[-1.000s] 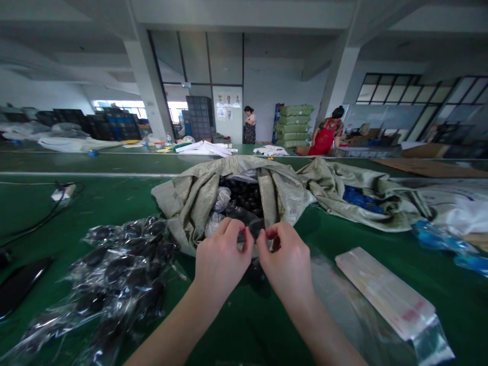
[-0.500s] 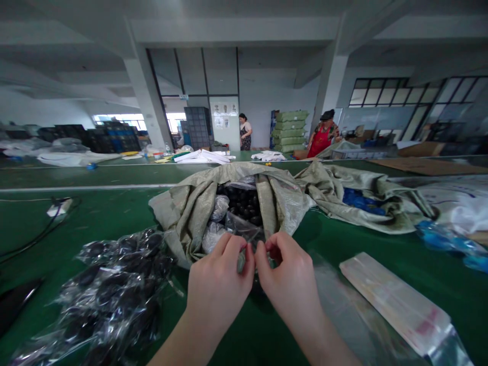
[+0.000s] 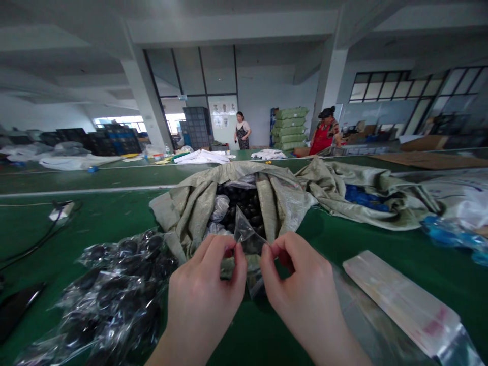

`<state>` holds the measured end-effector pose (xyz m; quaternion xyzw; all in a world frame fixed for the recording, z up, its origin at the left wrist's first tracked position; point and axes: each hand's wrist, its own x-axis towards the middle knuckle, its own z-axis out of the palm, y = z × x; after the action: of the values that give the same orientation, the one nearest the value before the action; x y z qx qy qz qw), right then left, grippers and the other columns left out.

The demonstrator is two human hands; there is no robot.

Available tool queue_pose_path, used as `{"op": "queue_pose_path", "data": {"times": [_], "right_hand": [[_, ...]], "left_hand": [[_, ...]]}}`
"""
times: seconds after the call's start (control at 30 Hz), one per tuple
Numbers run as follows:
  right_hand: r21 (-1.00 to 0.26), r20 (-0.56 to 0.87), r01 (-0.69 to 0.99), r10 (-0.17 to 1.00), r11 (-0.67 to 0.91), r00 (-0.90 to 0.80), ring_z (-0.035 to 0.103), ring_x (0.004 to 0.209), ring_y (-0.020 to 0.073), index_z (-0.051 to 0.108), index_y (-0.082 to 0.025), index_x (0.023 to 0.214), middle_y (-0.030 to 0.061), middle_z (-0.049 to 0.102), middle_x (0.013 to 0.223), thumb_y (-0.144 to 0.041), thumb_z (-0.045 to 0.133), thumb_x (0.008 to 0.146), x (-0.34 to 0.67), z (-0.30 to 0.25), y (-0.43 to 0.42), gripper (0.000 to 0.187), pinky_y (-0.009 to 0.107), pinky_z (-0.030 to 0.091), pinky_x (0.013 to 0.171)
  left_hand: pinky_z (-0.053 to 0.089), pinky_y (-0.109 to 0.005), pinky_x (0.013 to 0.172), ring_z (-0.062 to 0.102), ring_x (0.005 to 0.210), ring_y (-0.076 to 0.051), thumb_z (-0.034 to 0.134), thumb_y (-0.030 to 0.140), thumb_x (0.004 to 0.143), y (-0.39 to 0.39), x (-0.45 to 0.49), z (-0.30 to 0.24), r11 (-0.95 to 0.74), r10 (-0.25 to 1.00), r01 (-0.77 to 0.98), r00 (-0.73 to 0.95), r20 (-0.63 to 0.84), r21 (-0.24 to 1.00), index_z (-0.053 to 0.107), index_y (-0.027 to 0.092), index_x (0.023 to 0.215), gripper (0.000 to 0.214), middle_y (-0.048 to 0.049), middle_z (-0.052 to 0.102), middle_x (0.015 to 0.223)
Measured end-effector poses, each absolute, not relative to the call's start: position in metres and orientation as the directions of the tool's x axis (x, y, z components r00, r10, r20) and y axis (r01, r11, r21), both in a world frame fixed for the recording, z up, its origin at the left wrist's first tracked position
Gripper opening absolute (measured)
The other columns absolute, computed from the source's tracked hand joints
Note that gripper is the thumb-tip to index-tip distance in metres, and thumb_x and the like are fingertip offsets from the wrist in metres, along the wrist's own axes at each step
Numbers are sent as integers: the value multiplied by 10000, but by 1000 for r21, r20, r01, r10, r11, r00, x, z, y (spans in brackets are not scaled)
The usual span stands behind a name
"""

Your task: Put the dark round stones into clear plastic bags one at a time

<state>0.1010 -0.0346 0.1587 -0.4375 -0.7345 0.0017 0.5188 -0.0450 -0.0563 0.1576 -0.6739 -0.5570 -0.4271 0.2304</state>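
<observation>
Clear plastic bag [image 3: 247, 239] is pinched up between both hands, with the left hand [image 3: 204, 287] and right hand [image 3: 305, 292] clenched on its edges, just at the near lip of an open woven sack [image 3: 183, 213] of black round pieces [image 3: 244, 203] on the green bench [image 3: 76, 173]. Looks like the step here is opening the bag's mouth, so I'd say it calls for peeling those edges apart.
</observation>
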Motion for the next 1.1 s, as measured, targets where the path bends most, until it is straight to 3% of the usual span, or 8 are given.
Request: {"op": "queue_pose_path", "data": {"times": [0.27,1.1], "right_hand": [[-397,794,678,602,619,-85,458,523,106,460,-203,658,-20,492,609,-172,526,825,103,162,-39,182,232,316,483],[-382,788,699,608,605,-95,461,492,104,452,-214,647,-25,496,581,-195,531,826,108,167,-42,196,233,314,464]], "left_hand": [[396,-216,514,539,548,-90,568,211,863,-60,-47,162,-277,519,949,16,855,151,572,194,823,43,32,587,692],[425,-210,500,518,514,-93,550,216,870,-69,-49,170,-290,528,944,20,849,158,576,204,818,59,32,569,645]]}}
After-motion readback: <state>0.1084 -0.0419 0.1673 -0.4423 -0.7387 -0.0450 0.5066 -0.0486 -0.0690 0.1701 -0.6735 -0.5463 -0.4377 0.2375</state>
